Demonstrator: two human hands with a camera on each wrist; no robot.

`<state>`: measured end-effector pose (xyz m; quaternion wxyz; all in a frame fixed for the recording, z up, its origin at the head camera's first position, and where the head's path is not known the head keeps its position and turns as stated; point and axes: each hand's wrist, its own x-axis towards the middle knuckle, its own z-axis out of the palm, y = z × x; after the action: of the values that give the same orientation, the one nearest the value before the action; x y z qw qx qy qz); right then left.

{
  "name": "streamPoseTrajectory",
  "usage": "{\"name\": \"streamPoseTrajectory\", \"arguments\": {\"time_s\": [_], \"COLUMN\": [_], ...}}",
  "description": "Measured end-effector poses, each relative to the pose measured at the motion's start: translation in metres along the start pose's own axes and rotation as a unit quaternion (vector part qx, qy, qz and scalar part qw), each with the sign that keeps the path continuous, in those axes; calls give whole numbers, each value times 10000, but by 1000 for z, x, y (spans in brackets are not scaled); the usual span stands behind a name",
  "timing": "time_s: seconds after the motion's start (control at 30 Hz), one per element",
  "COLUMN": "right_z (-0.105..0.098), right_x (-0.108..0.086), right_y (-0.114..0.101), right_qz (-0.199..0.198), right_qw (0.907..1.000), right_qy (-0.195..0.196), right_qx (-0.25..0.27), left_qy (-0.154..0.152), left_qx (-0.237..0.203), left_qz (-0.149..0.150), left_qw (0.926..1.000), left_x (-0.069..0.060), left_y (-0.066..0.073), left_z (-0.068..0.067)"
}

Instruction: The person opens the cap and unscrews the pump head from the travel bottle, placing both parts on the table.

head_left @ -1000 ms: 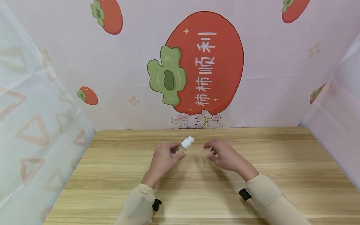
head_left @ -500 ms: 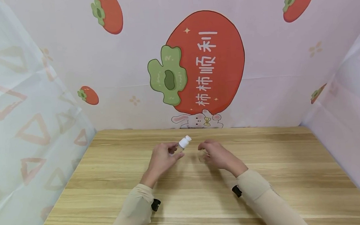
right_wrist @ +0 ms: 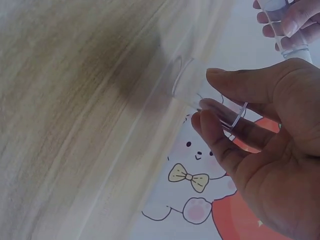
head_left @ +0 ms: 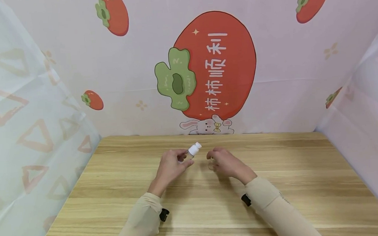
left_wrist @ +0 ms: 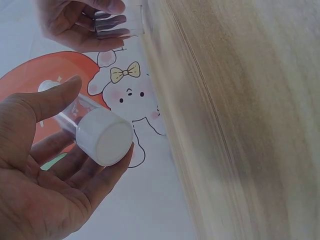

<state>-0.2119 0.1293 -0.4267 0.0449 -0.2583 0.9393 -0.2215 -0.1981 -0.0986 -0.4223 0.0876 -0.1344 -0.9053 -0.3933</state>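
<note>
White-and-clear bottle [left_wrist: 95,127], seemingly colourless cylinder [right_wrist: 191,84], yellowish wood-grained table [head_left: 201,207], beige sleeves [head_left: 138,220], pale, red-fruit-patterned backdrop [head_left: 145,37]

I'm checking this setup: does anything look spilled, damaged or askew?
Only the backdrop: its big persimmon and rabbit lie sideways, as if the print were hung turned. The white-topped bottle is tilted, but the left hand holds it. I see no spill or damage.

L hand [left_wrist: 45,185] partly hides btl [left_wrist: 95,126] (L-wrist view).
</note>
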Motion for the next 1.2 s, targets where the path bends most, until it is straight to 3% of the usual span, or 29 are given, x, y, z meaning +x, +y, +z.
{"name": "streamPoseTrajectory", "arguments": {"time_s": [0.63, 1.2], "right_z": [5, 4], "right_x": [4, 2], "right_y": [-2, 3], "right_qz": [-56, 302], "right_qw": [9999, 9992], "right_qy": [79, 147], "right_qx": [-127, -230], "left_qy": [-5, -53], "left_qx": [28, 35], "left_qz": [-112, -64], "left_qw": [9999, 10000], "left_x": [1, 0], "left_y": [3, 5], "left_z": [-1, -1]}}
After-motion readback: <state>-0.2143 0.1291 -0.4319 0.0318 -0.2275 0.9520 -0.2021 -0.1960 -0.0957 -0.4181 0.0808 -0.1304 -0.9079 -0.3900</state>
